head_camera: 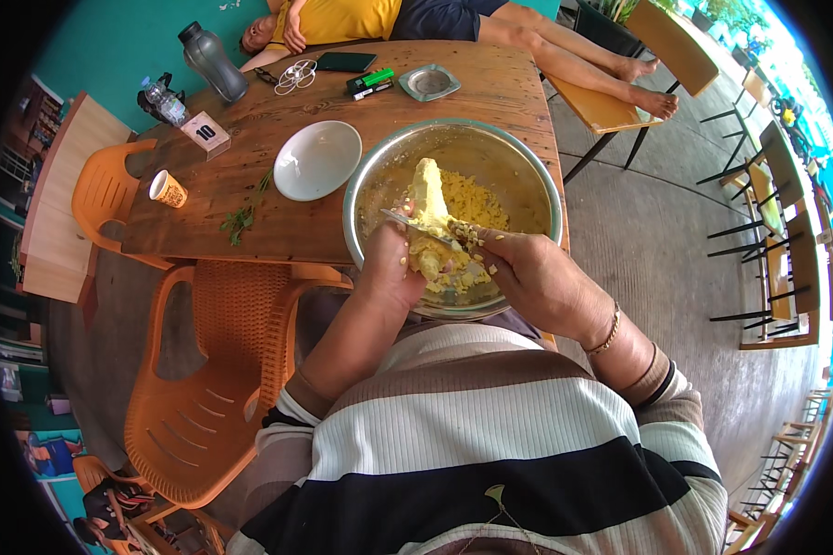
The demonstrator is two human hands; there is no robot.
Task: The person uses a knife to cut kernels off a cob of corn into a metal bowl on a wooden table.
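A pale yellow corn cob [429, 189], largely stripped of kernels, points up and away over a large metal bowl [522, 149]. My left hand [391, 260] grips it from the left, near its lower part. In my right hand [527, 270] is a knife [416, 223], its blade lying across the cob. Bits of corn stick to my right fingers and to the blade. Cut corn kernels [468, 198] lie heaped inside the bowl, below the cob. The knife's handle is mostly hidden by my fingers and the corn bits.
On the wooden table [250, 180] are a white bowl [318, 161], green herb sprigs [238, 222], a paper cup [169, 189], a number stand [207, 133], a dark bottle [212, 62], an ashtray [430, 82] and a phone [347, 62]. An orange chair [201, 402] stands left. Someone [347, 21] lies beyond the table.
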